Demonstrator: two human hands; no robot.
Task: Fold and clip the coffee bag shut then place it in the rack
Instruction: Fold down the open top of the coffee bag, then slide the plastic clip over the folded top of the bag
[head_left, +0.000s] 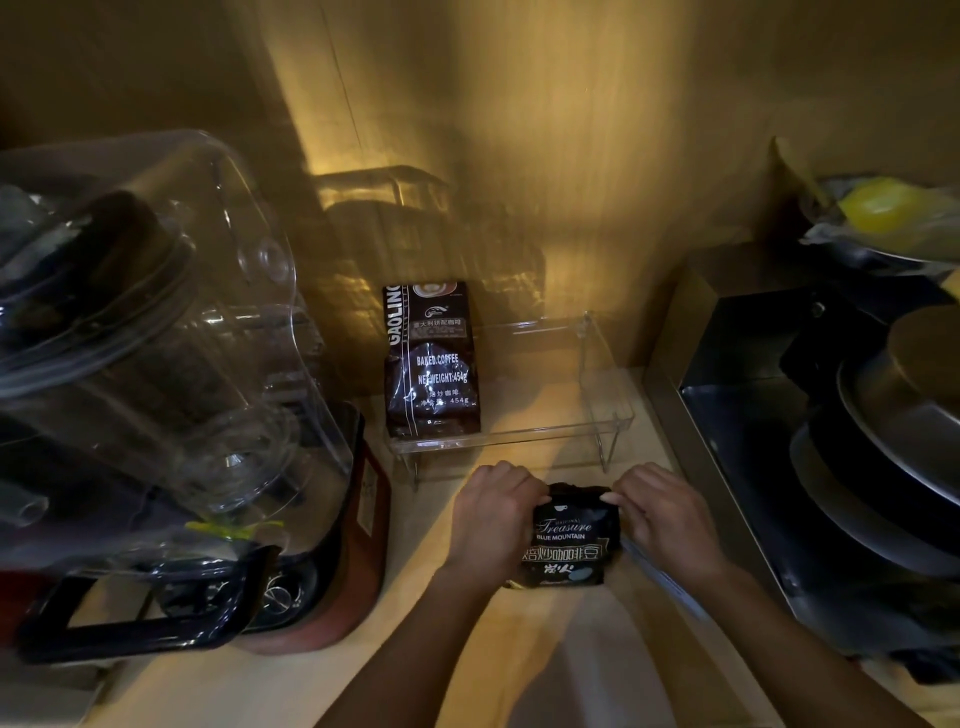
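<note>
A black coffee bag (569, 540) on the desk (519, 649) is gripped at its top corners by the left hand (496, 512) and right hand (662, 512), fingers clenched, near the clear rack (571, 421)

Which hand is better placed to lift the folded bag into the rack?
Likely the right hand: the clear rack's free space lies right of the standing coffee bag. Both hands grip the Blue Mountain bag; no clip shows.

Bare forearms (545, 649), seemingly no sleeves

Dim wooden wall (571, 130), warm yellow light, pale countertop (467, 665)
</note>
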